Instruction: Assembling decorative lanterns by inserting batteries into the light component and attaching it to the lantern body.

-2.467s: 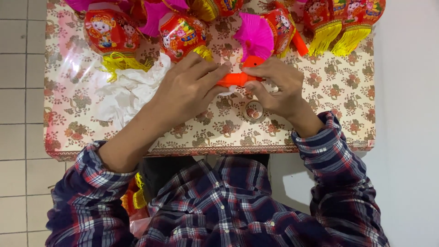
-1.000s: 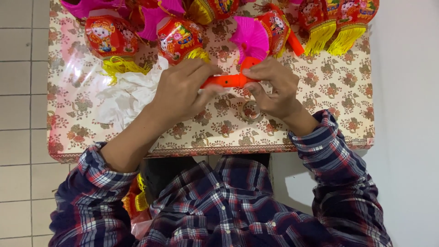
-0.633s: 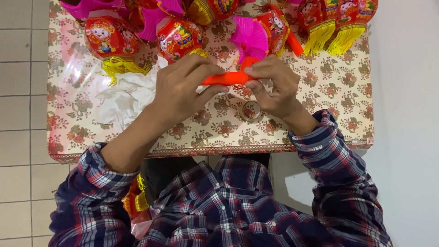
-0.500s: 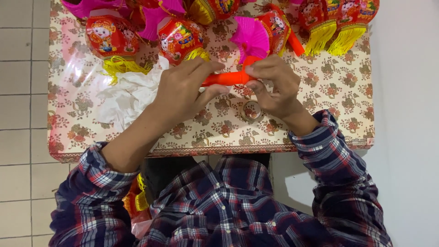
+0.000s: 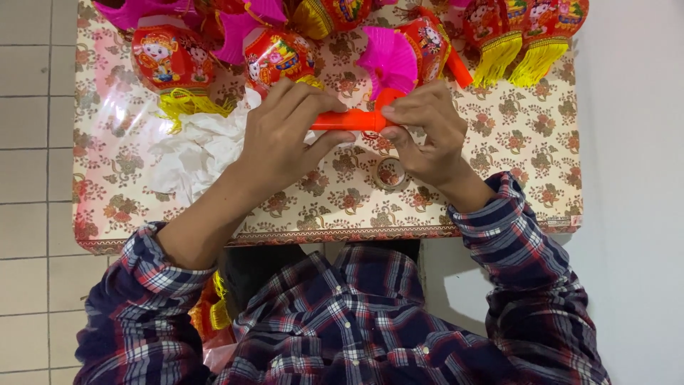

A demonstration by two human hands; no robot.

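Mid-frame, the left hand (image 5: pixel 285 135) and right hand (image 5: pixel 427 132) both pinch an orange stick (image 5: pixel 347 120); it looks only partly assembled. Finished lanterns (image 5: pixel 167 57) line the top edge of the table (image 5: pixel 499 142).

Tabletop (image 5: pixel 499 142) has a floral-print cover in cream and brown, kinda glossy on the left side. Along the top edge there's a whole row of red paper lanterns: one at the upper left (image 5: pixel 171 60) with a yellow fringe under it, another (image 5: pixel 281 57) just right of it. Magenta pleated paper bits (image 5: pixel 139 11) are at the far upper left. Upper right has two more lanterns with yellow tassels (image 5: pixel 531 60). A crumpled white plastic bag (image 5: pixel 196 150) lies left of centre, and a clear tape roll (image 5: pixel 390 175) sits near the middle. Grey tiled floor (image 5: pixel 32 142) runs down the left.
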